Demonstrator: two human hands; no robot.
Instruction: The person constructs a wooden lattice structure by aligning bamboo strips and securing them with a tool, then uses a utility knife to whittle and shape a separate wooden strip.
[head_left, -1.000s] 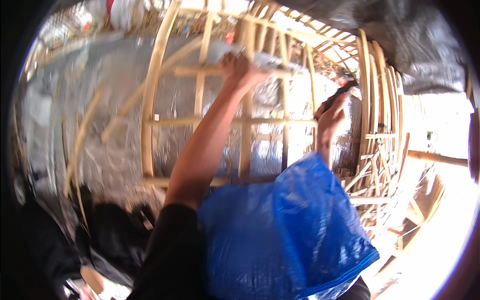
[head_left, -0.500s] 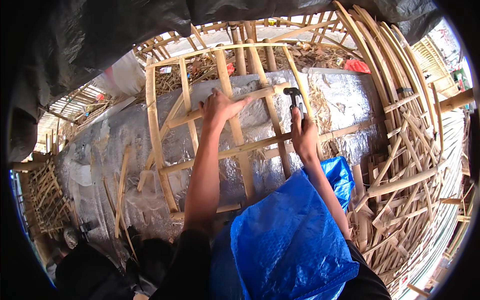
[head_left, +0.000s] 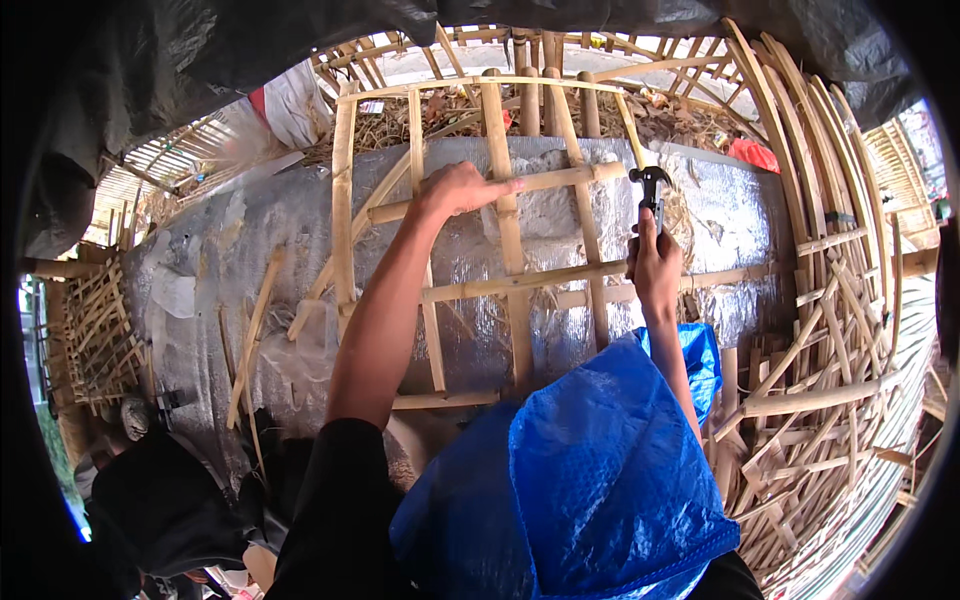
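Note:
In front of me lies a lattice of pale bamboo slats, with a bamboo crosspiece (head_left: 565,180) laid over its uprights. My left hand (head_left: 458,190) is closed around the crosspiece left of its middle, the thumb stretched along it toward an upright slat (head_left: 505,225). My right hand (head_left: 655,270) grips a claw hammer (head_left: 650,180) by its handle, its black head raised just beyond the crosspiece's right end. A lower crosspiece (head_left: 470,289) spans the lattice nearer to me. The fingers behind the left hand's crosspiece are partly hidden.
Silvery sheeting (head_left: 720,220) lies under the lattice. A blue woven plastic sheet (head_left: 620,470) covers my lap. Split bamboo (head_left: 800,440) is heaped at the right, below long bent strips (head_left: 785,130). A person in black (head_left: 160,500) is at lower left. Dark plastic (head_left: 250,50) hangs overhead.
The whole view has shifted, so the lattice appears farther right. My left hand's fingers have closed more around the crosspiece. The hammer head has moved from over the crosspiece's end to its right.

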